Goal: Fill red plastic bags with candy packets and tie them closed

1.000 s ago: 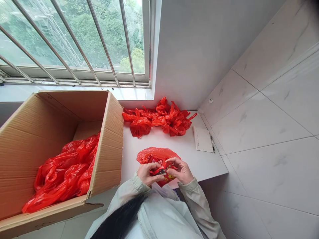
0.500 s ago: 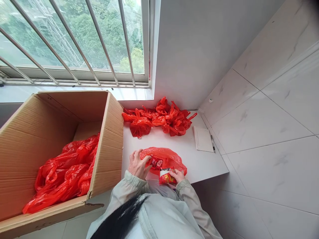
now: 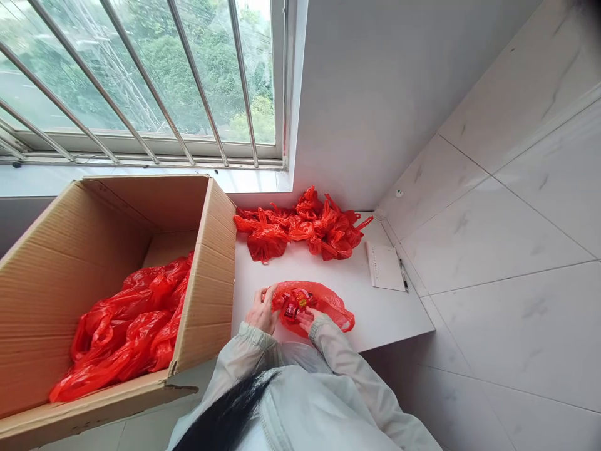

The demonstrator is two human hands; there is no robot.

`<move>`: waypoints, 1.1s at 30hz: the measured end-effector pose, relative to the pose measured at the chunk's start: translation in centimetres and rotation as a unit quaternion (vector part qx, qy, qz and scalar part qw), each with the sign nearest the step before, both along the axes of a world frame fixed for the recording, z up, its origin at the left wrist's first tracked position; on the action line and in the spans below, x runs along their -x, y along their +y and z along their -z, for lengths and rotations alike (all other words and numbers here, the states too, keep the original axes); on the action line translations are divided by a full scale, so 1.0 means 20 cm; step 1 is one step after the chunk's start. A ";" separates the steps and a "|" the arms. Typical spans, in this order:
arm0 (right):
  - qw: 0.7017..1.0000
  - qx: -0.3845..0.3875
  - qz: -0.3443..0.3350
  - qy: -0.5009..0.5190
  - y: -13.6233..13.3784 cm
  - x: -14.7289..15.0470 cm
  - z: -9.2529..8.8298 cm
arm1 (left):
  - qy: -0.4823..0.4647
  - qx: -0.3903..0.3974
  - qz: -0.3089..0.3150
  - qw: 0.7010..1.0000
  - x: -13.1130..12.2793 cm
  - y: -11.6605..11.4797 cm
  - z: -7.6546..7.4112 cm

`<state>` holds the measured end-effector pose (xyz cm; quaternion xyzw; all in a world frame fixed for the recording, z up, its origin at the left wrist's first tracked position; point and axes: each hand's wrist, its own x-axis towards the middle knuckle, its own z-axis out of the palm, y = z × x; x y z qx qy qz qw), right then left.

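Observation:
A thin red plastic bag [image 3: 335, 300] lies spread open at the white table's near edge. Inside it sit several small, shiny red packets [image 3: 292, 308], one of them with gold print. At the bag's left side my left hand [image 3: 263, 311] is closed on its rim, fingers bent over the plastic. My right hand [image 3: 307, 319] reaches into the bag from the near right, its fingers stretched out against the packets. No packet is plainly gripped in it.
Several knotted red bags [image 3: 323, 228] are heaped along the table's back. On the left, a large cardboard box [image 3: 213, 263] holds more red bags [image 3: 131, 313]. A notepad [image 3: 385, 264] and a pen [image 3: 403, 275] lie by the tiled wall. Barred window [image 3: 188, 81] behind.
My right hand has moved left and inward with the red and gold packet, which now lies among the others in the bag. My left hand stays at the bag's left side.

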<state>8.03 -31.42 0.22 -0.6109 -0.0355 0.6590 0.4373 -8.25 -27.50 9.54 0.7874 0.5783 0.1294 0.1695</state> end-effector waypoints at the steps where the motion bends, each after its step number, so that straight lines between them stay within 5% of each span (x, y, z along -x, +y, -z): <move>1: 1.000 0.012 -0.023 0.005 -0.01 0.02 0.00 | -0.005 0.010 0.002 1.000 0.01 0.00 0.00; 6: 0.994 -0.005 -0.093 -0.054 -0.14 0.05 -0.07 | -0.015 0.043 0.005 0.999 0.04 0.00 -0.02; 11: 0.967 -0.073 -0.040 -0.239 -0.26 -0.14 -0.21 | 0.004 0.051 -0.027 0.998 0.02 -0.01 -0.02; 13: 0.925 -0.088 -0.004 -0.370 -0.29 -0.26 -0.24 | 0.001 0.055 -0.036 0.998 0.01 -0.01 -0.02; 16: 0.807 -0.071 0.026 -0.585 -0.33 -0.39 -0.24 | 0.002 0.062 -0.028 0.998 0.02 0.00 -0.01; 17: 0.788 -0.053 0.020 -0.613 -0.35 -0.42 -0.23 | 0.002 0.061 -0.013 0.998 0.03 0.01 -0.01; 22: 0.864 -0.024 -0.060 -0.499 -0.39 -0.46 -0.19 | -0.013 0.057 0.043 0.997 0.08 0.04 -0.01; 27: 0.888 -0.103 -0.048 -0.446 -0.31 -0.45 -0.33 | -0.062 0.064 0.061 0.994 0.06 0.07 -0.10; 30: 0.870 -0.130 -0.015 -0.475 -0.26 -0.47 -0.44 | -0.108 0.071 0.092 0.987 0.03 0.08 -0.16; 33: 0.819 -0.105 -0.056 -0.561 -0.26 -0.49 -0.52 | -0.121 0.087 0.122 0.981 0.02 0.06 -0.16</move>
